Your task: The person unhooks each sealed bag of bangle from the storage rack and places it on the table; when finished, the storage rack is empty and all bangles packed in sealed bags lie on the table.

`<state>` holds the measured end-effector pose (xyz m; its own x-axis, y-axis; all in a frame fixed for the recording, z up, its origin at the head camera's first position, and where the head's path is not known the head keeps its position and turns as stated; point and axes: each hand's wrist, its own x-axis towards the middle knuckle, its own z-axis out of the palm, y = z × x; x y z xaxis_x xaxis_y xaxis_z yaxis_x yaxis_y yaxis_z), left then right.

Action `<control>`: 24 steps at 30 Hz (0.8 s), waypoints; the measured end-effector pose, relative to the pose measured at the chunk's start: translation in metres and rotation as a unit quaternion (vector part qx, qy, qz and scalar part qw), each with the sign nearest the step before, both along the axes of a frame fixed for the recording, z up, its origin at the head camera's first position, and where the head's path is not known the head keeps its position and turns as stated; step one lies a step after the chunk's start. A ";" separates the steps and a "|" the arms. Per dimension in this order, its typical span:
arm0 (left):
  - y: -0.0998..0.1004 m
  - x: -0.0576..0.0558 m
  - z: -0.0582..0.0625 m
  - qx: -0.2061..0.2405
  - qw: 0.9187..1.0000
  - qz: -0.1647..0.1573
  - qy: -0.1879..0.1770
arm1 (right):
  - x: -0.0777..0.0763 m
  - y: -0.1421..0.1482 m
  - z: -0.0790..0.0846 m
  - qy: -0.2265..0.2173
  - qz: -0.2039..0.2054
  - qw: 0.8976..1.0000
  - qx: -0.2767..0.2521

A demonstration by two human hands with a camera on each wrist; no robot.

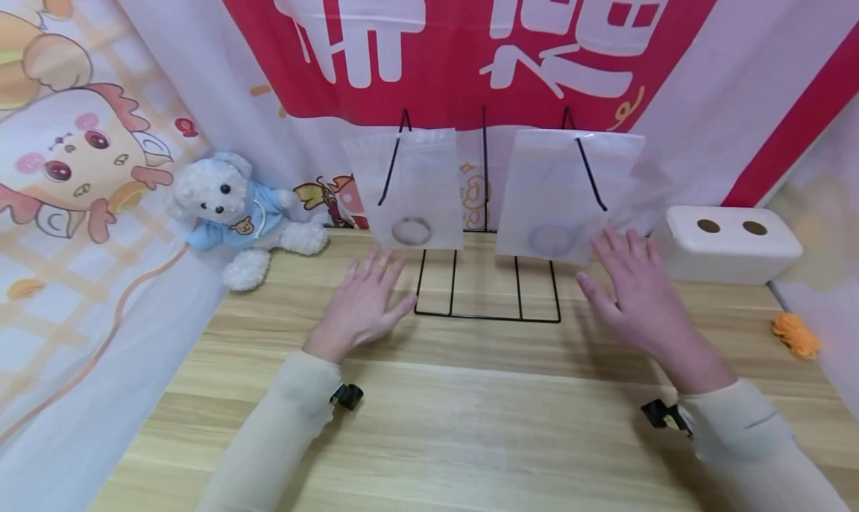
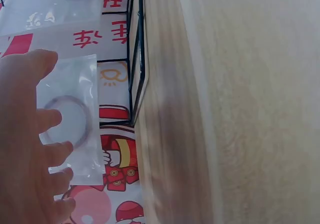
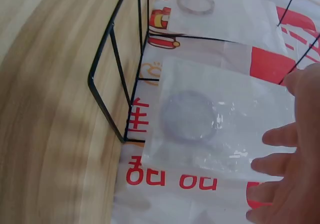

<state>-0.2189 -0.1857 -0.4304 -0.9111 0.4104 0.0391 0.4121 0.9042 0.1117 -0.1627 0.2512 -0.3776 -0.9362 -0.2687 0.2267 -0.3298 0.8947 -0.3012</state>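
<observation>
Two clear zip bags hang from the prongs of a black wire display rack. Inside the left bag is a greyish bangle; the right bag contains a pale purple bangle. My left hand, fingers spread, is beside the lower left of the rack, just below the left bag. On the other side, my right hand has its fingers extended near the right bag's lower corner. Neither hand holds anything. In the right wrist view, the fingers overlap the bag.
A white plush bear in a blue hoodie sits at the back left. At the back right stands a white box with two round holes, and an orange object lies near the right edge. Printed cloth hangs behind the wooden table.
</observation>
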 end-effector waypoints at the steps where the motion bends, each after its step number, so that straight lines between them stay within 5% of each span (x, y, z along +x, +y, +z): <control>1: 0.000 -0.001 -0.001 0.003 1.000 -0.001 -0.003 | -0.001 0.001 0.001 0.004 0.000 1.000 -0.015; 8: 0.002 -0.013 -0.013 -0.007 0.999 -0.005 -0.033 | -0.006 0.008 0.007 0.058 -0.032 0.991 -0.116; 15: 0.004 -0.028 -0.018 -0.026 0.997 -0.013 -0.068 | -0.019 0.013 0.015 0.204 -0.063 0.953 -0.215; 20: 0.006 -0.037 -0.020 -0.014 0.994 -0.016 -0.109 | -0.029 0.014 0.030 0.162 -0.130 0.929 -0.305; 24: 0.006 -0.044 -0.023 -0.004 0.990 -0.021 -0.136 | -0.040 0.015 0.043 0.137 -0.152 0.899 -0.387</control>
